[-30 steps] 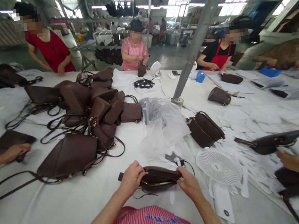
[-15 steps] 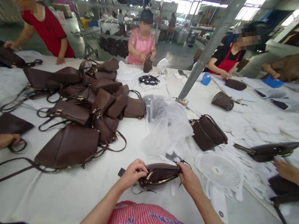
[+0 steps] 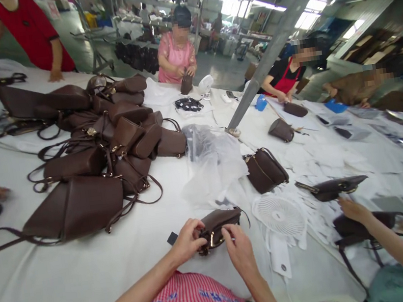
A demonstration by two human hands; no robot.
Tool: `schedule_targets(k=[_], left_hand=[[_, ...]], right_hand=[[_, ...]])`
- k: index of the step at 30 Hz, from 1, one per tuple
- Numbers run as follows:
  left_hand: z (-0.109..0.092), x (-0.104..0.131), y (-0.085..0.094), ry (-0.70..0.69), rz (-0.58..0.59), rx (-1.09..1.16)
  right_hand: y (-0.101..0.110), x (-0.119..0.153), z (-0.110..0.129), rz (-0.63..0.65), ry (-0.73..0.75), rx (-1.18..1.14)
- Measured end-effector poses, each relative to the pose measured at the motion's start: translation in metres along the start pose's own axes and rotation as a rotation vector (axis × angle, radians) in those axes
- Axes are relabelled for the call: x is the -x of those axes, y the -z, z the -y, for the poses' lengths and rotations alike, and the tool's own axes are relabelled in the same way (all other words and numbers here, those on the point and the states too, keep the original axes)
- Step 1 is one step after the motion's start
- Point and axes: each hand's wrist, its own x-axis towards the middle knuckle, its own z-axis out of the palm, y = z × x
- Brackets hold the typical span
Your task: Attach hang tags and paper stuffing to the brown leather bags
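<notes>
A small dark brown handbag (image 3: pixel 220 219) lies on the table in front of me, its gold zipper edge towards me. My left hand (image 3: pixel 188 241) grips its left end, thumb and fingers bent around the edge. At the near edge, beside the zipper, my right hand (image 3: pixel 239 247) pinches the bag's rim; the fingertips are partly hidden. A black tag (image 3: pixel 172 238) sticks out left of my left hand. Thin straps hang about the bag's right end.
Brown bags with straps are heaped (image 3: pixel 92 205) to the left. Clear plastic (image 3: pixel 212 164) and another brown bag (image 3: pixel 266 169) lie beyond my hands. A white fan (image 3: pixel 280 217) stands at right. A co-worker's hand (image 3: pixel 356 211) touches a bag; other people work around the white table.
My right hand has moved from the bag's right end to its near edge by the zipper. The bag is now tilted, right end farther away. The view has shifted right.
</notes>
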Motion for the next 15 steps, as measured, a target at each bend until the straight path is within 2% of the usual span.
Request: schedule_targets(k=[3, 5, 6, 10, 15], left_hand=[[0.003, 0.006, 0.001, -0.048, 0.196, 0.048], [0.003, 0.007, 0.0, -0.111, 0.268, -0.012], [0.003, 0.006, -0.001, -0.161, 0.292, -0.067], [0.003, 0.003, -0.002, -0.369, 0.316, -0.314], [0.017, -0.001, -0.004, -0.542, 0.285, -0.491]], right_hand=[[-0.005, 0.005, 0.004, 0.082, -0.198, -0.242], [-0.008, 0.004, 0.006, 0.039, -0.313, -0.283], [-0.009, 0.004, 0.007, 0.004, -0.325, -0.246], [-0.009, -0.001, 0.009, -0.105, -0.233, -0.065], [-0.012, 0.0, 0.002, -0.021, -0.32, -0.514]])
